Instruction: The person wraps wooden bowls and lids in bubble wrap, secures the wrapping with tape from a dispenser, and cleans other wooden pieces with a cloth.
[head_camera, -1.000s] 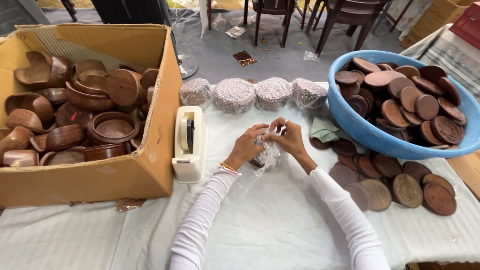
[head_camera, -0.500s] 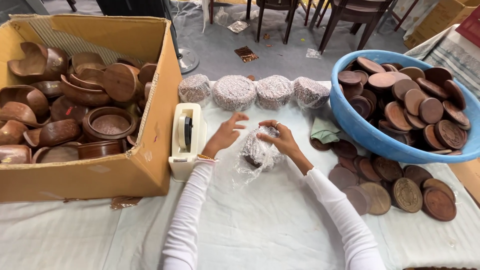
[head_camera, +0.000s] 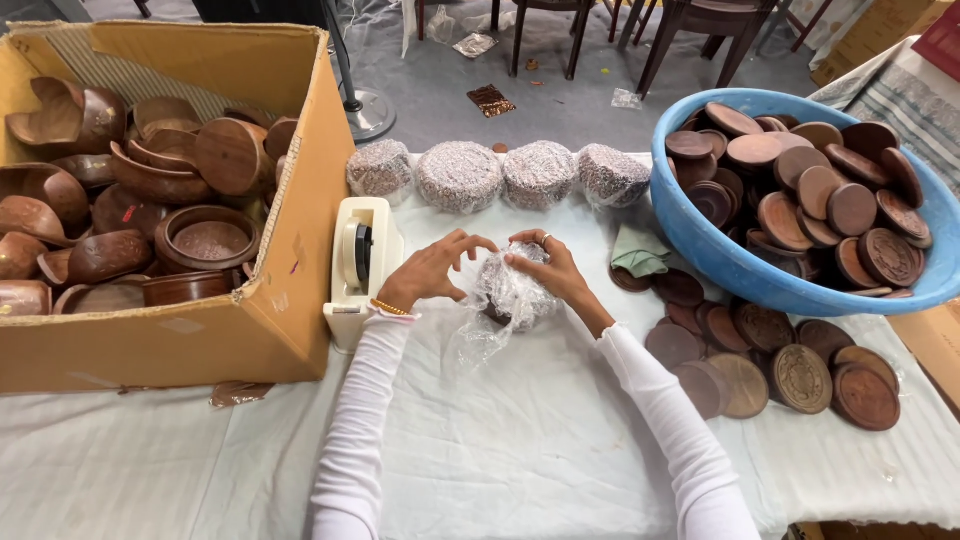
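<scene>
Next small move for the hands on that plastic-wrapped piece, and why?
Probably pull a strip from the tape dispenser with the left hand. The right hand presses the clear wrap over the round wooden piece, yet loose film trails onto the cloth toward the person, unsealed. The dispenser sits right beside the left hand, and four finished bundles line the far edge.

A cardboard box (head_camera: 200, 330) heaped with carved wooden bowls (head_camera: 140, 190) stands at the left of a white-covered counter (head_camera: 520, 450), a cream tape dispenser (head_camera: 362, 262) just beside it. 4 wrapped bundles (head_camera: 495, 175) line the far edge, while a blue tub (head_camera: 730, 265) holds round wooden lids (head_camera: 800, 180); more loose lids (head_camera: 780, 365) lie below it near a green cloth (head_camera: 640, 252).
</scene>
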